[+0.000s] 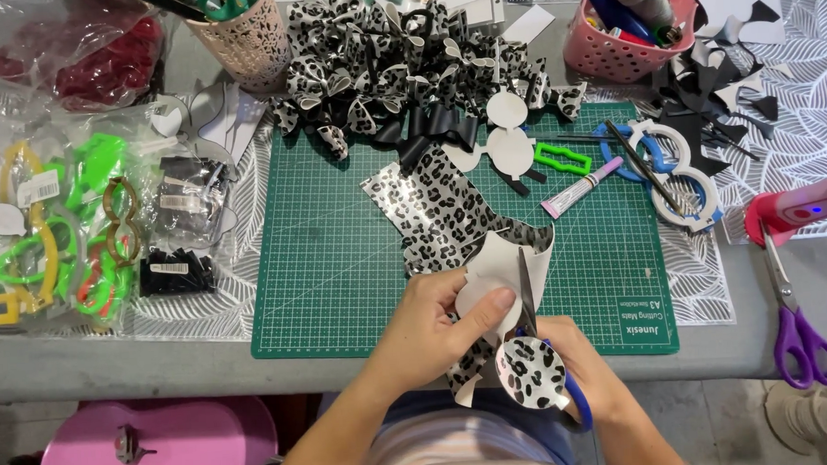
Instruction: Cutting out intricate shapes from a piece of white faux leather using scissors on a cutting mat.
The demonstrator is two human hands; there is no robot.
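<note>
Left hand point(427, 329) fingers gripping leopard-print sheet point(450, 217) above green cutting mat point(340, 264), right hand point(587, 374) fingers closed around blue-handled scissors point(528, 297) cutting its pale underside, purple scissors point(794, 323) on grey worktop point(113, 366)

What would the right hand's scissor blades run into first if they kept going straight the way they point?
The right hand aims its scissors up the mat. First in line is likely the leopard-print sheet being cut, its white underside at the blade tip. Depth is unclear.

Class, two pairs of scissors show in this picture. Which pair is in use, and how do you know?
The blue-handled scissors in the right hand, blades in the leopard-print sheet. The purple-handled scissors lie untouched on the table's right edge.
</note>
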